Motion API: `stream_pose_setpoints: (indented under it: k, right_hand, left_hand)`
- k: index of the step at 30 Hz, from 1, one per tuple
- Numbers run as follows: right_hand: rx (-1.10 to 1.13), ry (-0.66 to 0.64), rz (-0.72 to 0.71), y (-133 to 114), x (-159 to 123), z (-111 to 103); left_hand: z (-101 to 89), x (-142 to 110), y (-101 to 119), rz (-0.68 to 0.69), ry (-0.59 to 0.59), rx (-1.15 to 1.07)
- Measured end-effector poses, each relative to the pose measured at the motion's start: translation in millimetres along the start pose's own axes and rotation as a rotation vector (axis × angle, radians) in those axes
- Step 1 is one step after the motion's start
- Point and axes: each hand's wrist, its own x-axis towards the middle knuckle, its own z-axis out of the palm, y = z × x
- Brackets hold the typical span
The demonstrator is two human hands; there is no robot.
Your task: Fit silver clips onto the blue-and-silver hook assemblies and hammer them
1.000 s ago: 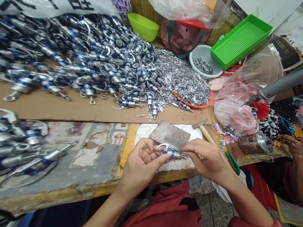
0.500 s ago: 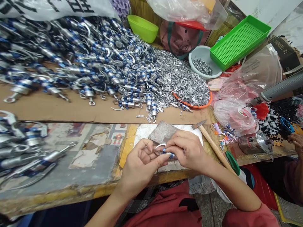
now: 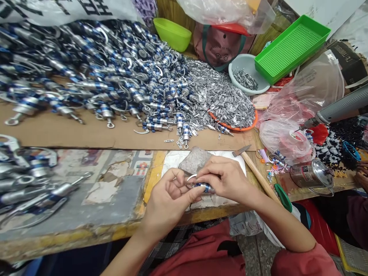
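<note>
Both hands meet over the front edge of the table on one small blue-and-silver metal clip [image 3: 204, 187] with a curved silver hook. My left hand [image 3: 168, 201] pinches its hook end between thumb and fingers. My right hand [image 3: 225, 179] closes over its barrel from the right, hiding most of it. Just behind the hands lies a flat grey stone block [image 3: 193, 160] on a white sheet. A hammer [image 3: 255, 170] with a wooden handle rests on the table to the right of my right hand.
A big heap of the same blue-and-silver clips [image 3: 94, 69] covers brown cardboard at the back left; more lie at the left edge. An orange tray heaped with small silver plates [image 3: 227, 101], a pale bowl [image 3: 247, 76], green basket [image 3: 291, 48], metal can [image 3: 312, 174]. Another person's hand [image 3: 362, 174] far right.
My right hand slid left from the clip's ring end onto its barrel, covering it and part of the stone block. My left hand kept its hold and barely moved.
</note>
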Motion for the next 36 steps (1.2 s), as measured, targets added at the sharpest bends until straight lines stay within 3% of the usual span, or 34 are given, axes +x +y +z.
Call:
stream_pose_setpoints:
  k: [4,7,9,11,14,16,20,24,26,28,31,36]
  right_hand:
    - [-0.040,0.079,-0.114,1.8,-1.1,8.0]
    - [0.028,0.227,-0.130,8.0,-11.2,-1.4]
    - [0.005,0.376,-0.014,20.8,-28.0,-15.8]
    - [-0.165,0.449,0.200,40.9,-51.1,-31.0]
    - [-0.497,0.214,0.516,71.2,-83.7,-42.7]
    - [-0.547,0.107,0.568,78.4,-95.0,-41.9]
    - [-0.405,0.207,0.313,49.6,-91.2,-37.7]
    - [-0.349,0.069,0.006,6.6,-82.6,-42.5]
    - [-0.362,0.109,-0.096,-3.2,-82.4,-44.5]
    - [-0.395,0.143,-0.133,-4.8,-83.8,-44.0]
    - [-0.447,0.059,-0.094,-0.9,-86.9,-39.8]
    - [-0.354,0.105,-0.041,1.4,-95.1,-33.9]
  left_hand:
    - [-0.3,0.8,-0.9,0.007,0.001,-0.005]
    - [-1.0,0.8,-2.3,0.000,0.010,-0.019]
    - [-1.7,0.0,-3.4,-0.007,0.030,-0.024]
    - [-2.1,-0.6,-4.4,-0.011,0.048,-0.025]
    - [-1.4,0.1,-5.0,-0.015,0.046,-0.022]
    - [-0.4,1.1,-4.7,-0.014,0.049,-0.019]
    - [1.0,2.0,-3.7,-0.010,0.068,-0.016]
    - [1.0,1.3,-2.8,-0.013,0.067,-0.025]
    - [0.9,1.1,-2.8,-0.013,0.070,-0.030]
    - [0.8,0.9,-3.1,-0.015,0.079,-0.036]
    - [0.9,0.5,-3.4,-0.026,0.091,-0.057]
    - [2.4,-0.1,-2.5,-0.034,0.086,-0.063]
